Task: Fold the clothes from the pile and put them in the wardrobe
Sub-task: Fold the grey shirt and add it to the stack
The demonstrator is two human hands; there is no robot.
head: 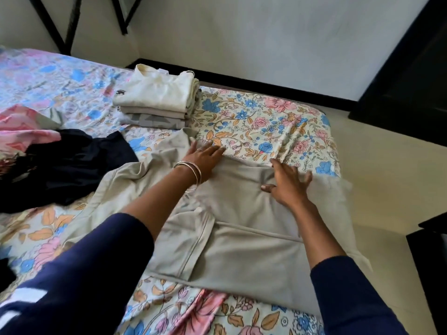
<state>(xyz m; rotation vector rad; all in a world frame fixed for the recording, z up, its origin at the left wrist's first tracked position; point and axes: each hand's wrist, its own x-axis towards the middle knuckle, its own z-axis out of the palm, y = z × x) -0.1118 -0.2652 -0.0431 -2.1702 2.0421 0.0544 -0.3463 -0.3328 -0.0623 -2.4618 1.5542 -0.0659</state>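
A beige garment point(244, 247) lies spread on the floral-sheeted bed point(266, 122), partly folded, with a sleeve trailing off to the left. My left hand point(205, 157) presses flat on its far edge, fingers straight, bangles on the wrist. My right hand point(289, 183) rests flat on the garment's right part, fingers spread. A stack of folded light clothes point(154, 100) sits further back on the bed. A heap of dark unfolded clothes point(72, 165) lies to the left.
Pink patterned fabric point(21, 126) lies at the far left beside the dark heap. The bed's right edge drops to a pale floor point(377, 189). Dark furniture point(416, 76) stands at the right, and a white wall is behind.
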